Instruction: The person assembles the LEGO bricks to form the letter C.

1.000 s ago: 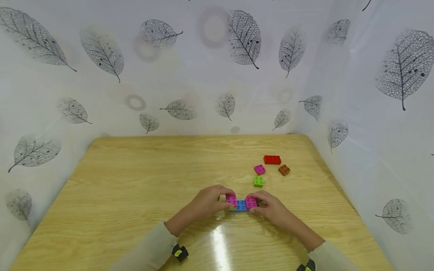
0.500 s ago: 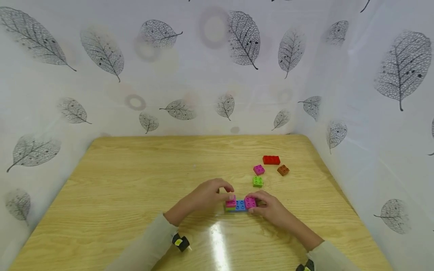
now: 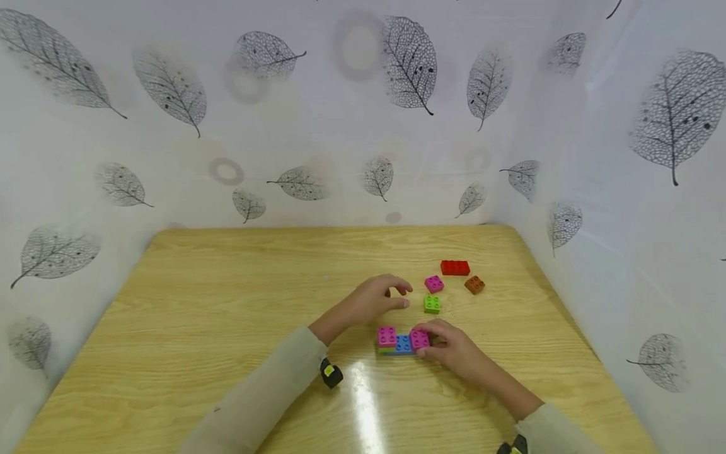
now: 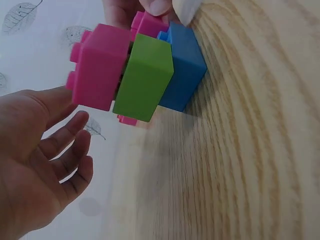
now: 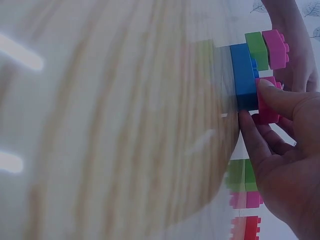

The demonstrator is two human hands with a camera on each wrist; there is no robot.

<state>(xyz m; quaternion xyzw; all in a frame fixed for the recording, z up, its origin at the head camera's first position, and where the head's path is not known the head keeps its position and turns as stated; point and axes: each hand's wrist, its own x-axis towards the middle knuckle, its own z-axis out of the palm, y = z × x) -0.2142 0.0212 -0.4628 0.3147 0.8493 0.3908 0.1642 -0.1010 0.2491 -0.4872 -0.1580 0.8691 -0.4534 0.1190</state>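
Observation:
A blue brick (image 3: 403, 344) lies on the table as the base of a small build. On its left end sits a green brick (image 4: 145, 75), topped by a pink brick (image 3: 387, 335). The pink block (image 3: 420, 340) on the right end is pinched between the thumb and fingers of my right hand (image 3: 462, 353), which also touches the blue brick in the right wrist view. Holding nothing, my left hand (image 3: 374, 299) hovers beyond the build with thumb and fingers apart. Its fingertips point toward a loose light-green brick (image 3: 432, 304) and a loose pink brick (image 3: 434, 284).
Farther back on the right lie a long red brick (image 3: 455, 268) and an orange-brown brick (image 3: 474, 285). The wooden table (image 3: 238, 302) meets leaf-printed white sheeting (image 3: 317, 126) at the back and sides.
My left hand has let go of the pink brick on the left stack and moved away and to the right, toward the loose bricks. The right hand keeps its hold on the build.

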